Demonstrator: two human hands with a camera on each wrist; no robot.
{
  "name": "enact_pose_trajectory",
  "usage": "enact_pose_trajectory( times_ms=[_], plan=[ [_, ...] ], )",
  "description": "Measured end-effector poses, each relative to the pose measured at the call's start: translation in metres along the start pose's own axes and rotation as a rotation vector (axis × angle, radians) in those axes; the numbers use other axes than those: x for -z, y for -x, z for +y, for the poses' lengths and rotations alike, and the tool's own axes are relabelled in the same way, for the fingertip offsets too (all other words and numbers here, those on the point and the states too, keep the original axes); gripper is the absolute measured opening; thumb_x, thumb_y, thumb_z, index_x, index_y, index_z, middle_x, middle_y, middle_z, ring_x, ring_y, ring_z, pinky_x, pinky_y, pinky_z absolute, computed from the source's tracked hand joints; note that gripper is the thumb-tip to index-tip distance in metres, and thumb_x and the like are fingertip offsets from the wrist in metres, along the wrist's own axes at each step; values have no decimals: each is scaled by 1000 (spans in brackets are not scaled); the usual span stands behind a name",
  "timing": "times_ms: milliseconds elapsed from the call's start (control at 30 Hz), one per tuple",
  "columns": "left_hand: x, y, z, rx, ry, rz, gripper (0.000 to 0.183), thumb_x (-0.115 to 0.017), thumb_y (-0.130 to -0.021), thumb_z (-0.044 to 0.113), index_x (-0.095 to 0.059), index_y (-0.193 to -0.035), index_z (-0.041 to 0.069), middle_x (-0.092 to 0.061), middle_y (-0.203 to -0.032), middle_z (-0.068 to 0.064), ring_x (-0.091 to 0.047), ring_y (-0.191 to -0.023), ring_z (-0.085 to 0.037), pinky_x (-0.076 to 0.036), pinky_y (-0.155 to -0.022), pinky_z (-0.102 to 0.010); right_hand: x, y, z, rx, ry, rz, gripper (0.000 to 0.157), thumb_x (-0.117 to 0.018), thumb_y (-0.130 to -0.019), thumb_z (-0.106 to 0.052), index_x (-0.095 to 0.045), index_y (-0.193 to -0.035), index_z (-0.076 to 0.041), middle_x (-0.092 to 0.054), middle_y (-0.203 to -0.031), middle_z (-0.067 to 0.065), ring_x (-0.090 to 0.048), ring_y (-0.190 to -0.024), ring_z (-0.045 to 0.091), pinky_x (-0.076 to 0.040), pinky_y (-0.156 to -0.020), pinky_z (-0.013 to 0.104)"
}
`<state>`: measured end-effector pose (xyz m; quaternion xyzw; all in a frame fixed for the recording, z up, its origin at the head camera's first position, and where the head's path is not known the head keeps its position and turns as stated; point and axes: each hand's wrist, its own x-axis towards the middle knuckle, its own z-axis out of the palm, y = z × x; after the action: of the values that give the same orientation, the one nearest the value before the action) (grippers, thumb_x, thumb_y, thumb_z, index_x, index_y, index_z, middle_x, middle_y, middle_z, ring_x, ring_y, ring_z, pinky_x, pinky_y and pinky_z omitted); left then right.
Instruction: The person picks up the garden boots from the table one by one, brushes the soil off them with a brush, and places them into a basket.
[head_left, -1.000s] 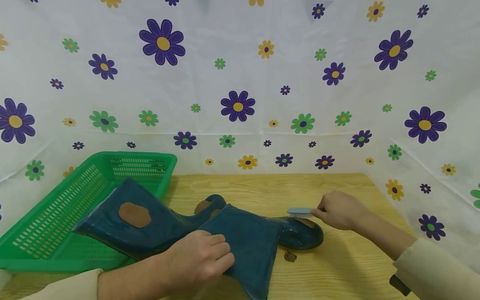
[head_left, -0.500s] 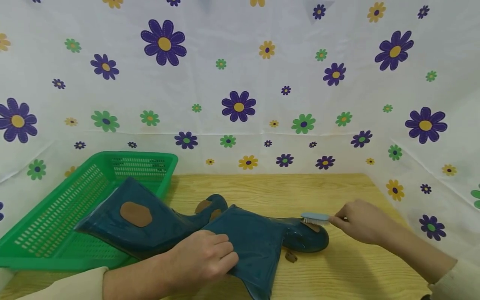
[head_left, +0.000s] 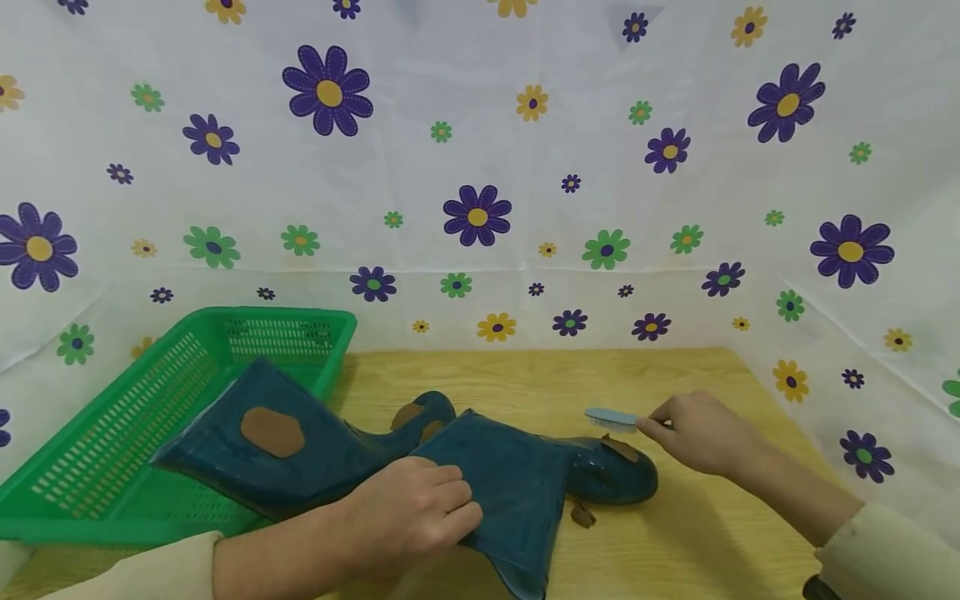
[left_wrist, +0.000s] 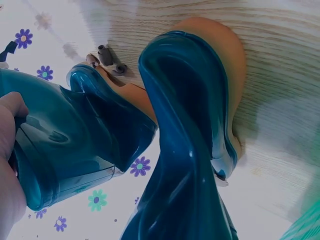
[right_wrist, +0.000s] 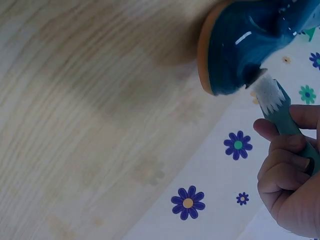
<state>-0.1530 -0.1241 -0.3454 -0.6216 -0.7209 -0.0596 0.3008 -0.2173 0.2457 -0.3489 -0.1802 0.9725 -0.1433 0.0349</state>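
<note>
A dark teal rain boot [head_left: 502,479] lies on the wooden table with its toe to the right. My left hand [head_left: 420,508] grips its shaft near the top opening. On the toe sits a brown, mud-like patch [head_left: 622,451] with a raised edge. My right hand [head_left: 701,433] holds a light blue brush [head_left: 611,417] by its handle, bristles down, beside that patch. In the right wrist view the white bristles [right_wrist: 269,94] are right at the boot's toe. The matching boot [head_left: 322,450] lies to the left, with brown patches on shaft and foot.
A green plastic basket [head_left: 277,312] stands at the left, and the second boot's shaft overlaps it. Brown crumbs [head_left: 582,515] lie on the table [head_left: 525,367] near the held boot's foot. A white flower-print sheet [head_left: 525,50] hangs behind and at the sides.
The brush first moved right over the toe patch, then back left and slightly up. The held boot shifted slightly right early on. The left hand keeps its grip.
</note>
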Motion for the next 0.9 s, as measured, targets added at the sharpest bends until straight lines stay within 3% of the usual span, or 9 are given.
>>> enact_pose_trajectory(
  times_ms=[133,233,333,433,500,667,733,867,900],
  plan=[
    [-3,1,0,1,4,-6,42,-36,-107,11,-59,-74,19,-43,-59,10,-33,-54,-1,-20,-53,-11,-7,4,2,-4,-11,-35,32,-60,-99,-30,-79,-102,-4,-70,-73,2,-49,-56,8,-42,-58,30],
    [-3,0,-1,2,0,-19,33,-49,-103,9,-60,-74,19,-43,-59,10,-34,-54,-1,-21,-52,-11,-6,9,4,0,-11,-37,33,-60,-99,-31,-79,-101,-4,-72,-76,3,-53,-59,9,-45,-60,31],
    [-1,-1,-2,13,-7,-26,18,-69,-91,9,-62,-77,18,-48,-61,10,-38,-55,-1,-27,-52,-10,-2,16,7,2,-12,-50,34,-61,-99,-32,-79,-101,-3,-76,-88,5,-62,-71,10,-49,-65,34],
    [1,-4,-2,26,-14,-23,20,-83,-77,10,-64,-79,17,-53,-63,10,-45,-56,-2,-34,-53,-10,0,25,10,1,-18,-35,37,-60,-99,-35,-78,-103,-3,-76,-92,5,-68,-77,14,-55,-69,39],
    [2,-5,-2,32,-18,-18,21,-85,-74,12,-65,-79,17,-55,-64,10,-47,-57,-2,-37,-54,-10,-5,32,10,-7,-26,31,38,-58,-101,-37,-77,-107,-4,-73,-79,1,-63,-66,13,-52,-64,35],
    [1,-5,-2,27,-9,-9,23,-85,-75,13,-63,-77,18,-51,-62,10,-42,-55,-2,-30,-52,-10,-34,52,13,-34,-29,241,37,-56,-102,-35,-75,-113,-5,-68,-74,-5,-57,-62,7,-49,-62,30],
    [0,-5,-3,17,-5,-5,24,-85,-76,12,-62,-76,18,-48,-61,10,-39,-54,-2,-27,-52,-10,-45,56,13,-46,-29,261,37,-57,-102,-35,-75,-112,-5,-75,-90,-1,-67,-76,11,-55,-68,35],
    [-3,-4,-6,-27,-3,22,26,-84,-74,10,-59,-73,18,-46,-60,10,-39,-55,-2,-25,-52,-11,-55,50,9,-62,-26,227,40,-55,-102,-38,-75,-115,-5,-75,-88,-1,-61,-71,8,-51,-66,31],
    [-3,-4,-7,-37,-2,29,27,-83,-74,10,-58,-73,18,-46,-60,10,-39,-55,-2,-24,-52,-11,-57,47,7,-56,-23,223,39,-55,-102,-37,-75,-115,-5,-72,-81,-3,-57,-67,6,-47,-64,29]
  ],
)
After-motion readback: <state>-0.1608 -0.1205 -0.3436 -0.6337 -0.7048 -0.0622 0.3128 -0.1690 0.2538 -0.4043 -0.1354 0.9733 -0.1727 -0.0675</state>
